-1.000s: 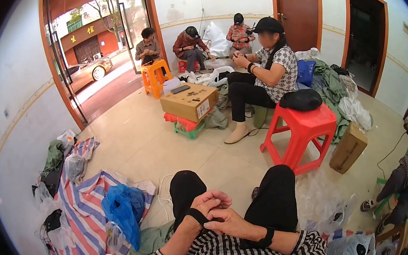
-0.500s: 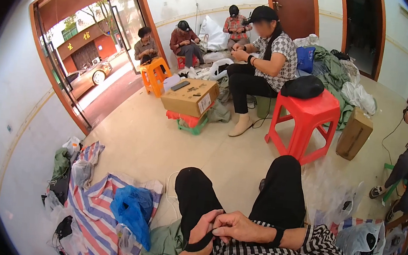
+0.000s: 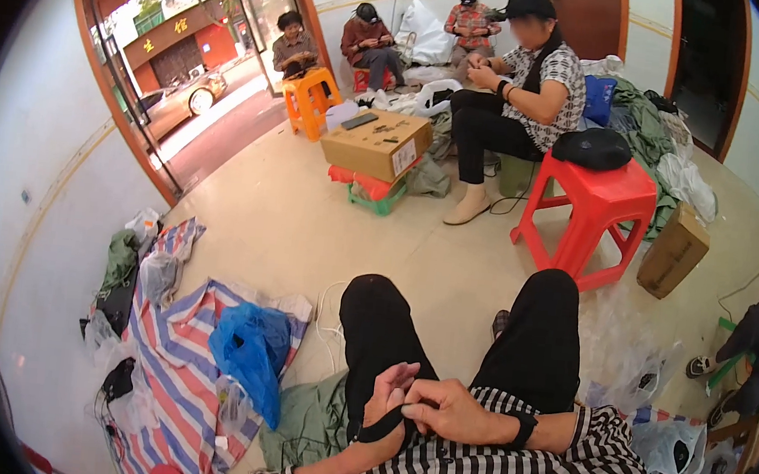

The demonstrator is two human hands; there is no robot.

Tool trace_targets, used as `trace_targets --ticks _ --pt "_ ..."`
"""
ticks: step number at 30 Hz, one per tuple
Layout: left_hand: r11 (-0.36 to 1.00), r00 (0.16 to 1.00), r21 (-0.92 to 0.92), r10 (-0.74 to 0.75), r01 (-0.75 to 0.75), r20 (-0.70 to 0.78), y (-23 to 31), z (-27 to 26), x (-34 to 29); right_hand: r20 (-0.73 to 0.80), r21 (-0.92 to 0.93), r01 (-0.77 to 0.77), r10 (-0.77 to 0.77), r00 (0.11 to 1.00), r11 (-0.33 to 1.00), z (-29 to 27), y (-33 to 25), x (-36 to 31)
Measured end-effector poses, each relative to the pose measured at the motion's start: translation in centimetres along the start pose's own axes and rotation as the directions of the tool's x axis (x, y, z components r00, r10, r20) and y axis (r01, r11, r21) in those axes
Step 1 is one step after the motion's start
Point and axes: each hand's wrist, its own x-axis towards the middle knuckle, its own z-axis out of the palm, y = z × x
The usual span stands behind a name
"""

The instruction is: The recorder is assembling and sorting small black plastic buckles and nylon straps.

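Note:
In my lap, in front of my black-trousered knees, both hands are close together. My left hand [image 3: 390, 395] has its palm turned up and its fingers loosely stretched, holding nothing that I can see. A black strap [image 3: 379, 432] runs around its wrist and the base of the palm. My right hand [image 3: 450, 410] comes across from the right, thumb and forefinger pinched on the strap's edge beside the left palm. Around my right wrist is a similar black wristband [image 3: 524, 430]. The right fingers partly hide the left thumb.
On my left, a blue plastic bag [image 3: 250, 352] lies on a striped sheet [image 3: 176, 355]. Ahead are a red stool [image 3: 598, 194] with a black cap and a cardboard box [image 3: 375, 145]. Several seated people work with their hands farther back. Clear bags [image 3: 665, 447] lie at right.
My right fingertips have moved from the left fingers down to the strap at the left wrist. The left fingers have spread upward. My view has shifted slightly.

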Motion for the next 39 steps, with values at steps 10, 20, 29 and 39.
trace_targets --ticks 10,20,29,39 --pt "0.982 0.951 0.176 0.018 -0.075 0.309 2.0 -1.2 -5.2 -0.089 0.157 -0.089 0.104 0.991 0.984 -2.2 0.5 2.5" --pt "0.846 0.951 -0.456 -0.308 0.276 0.004 1.6 -3.2 0.1 0.066 -0.085 -0.153 0.159 0.985 0.985 0.8 -0.7 4.1" --pt "0.904 0.839 -0.428 -0.242 0.012 -0.488 -1.0 -10.2 -3.5 -0.003 -0.257 -0.270 0.279 0.960 0.928 -0.6 0.0 5.3" --pt "0.873 0.543 -0.109 -0.389 0.476 -0.744 -15.8 -9.8 -15.2 0.092 -0.383 -0.340 0.402 0.911 0.859 -3.0 3.1 8.4"
